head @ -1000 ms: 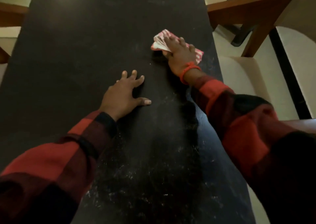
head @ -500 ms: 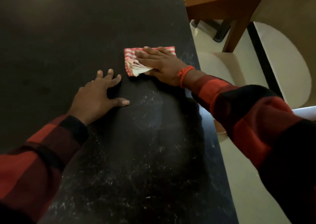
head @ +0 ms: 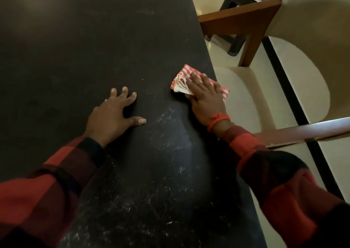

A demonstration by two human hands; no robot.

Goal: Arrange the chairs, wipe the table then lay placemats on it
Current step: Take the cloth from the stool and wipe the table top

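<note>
A long black table fills most of the view, with pale smears on its near half. A folded red-and-white checked cloth lies near the table's right edge. My right hand presses flat on the cloth with straight fingers; an orange band circles its wrist. My left hand rests on the bare tabletop to the left of the cloth, fingers spread and thumb out. A cream upholstered chair with a wooden frame stands at the table's right side, its seat partly tucked under the edge.
A second wooden-framed chair stands further along the right side. A dark stool or small stand sits on the pale floor behind it. A black stripe runs across the floor on the right.
My right hand has slid the cloth from the middle of the table back to the right edge, fingers now pointing away. My left hand stays planted. The view has shifted a little.
</note>
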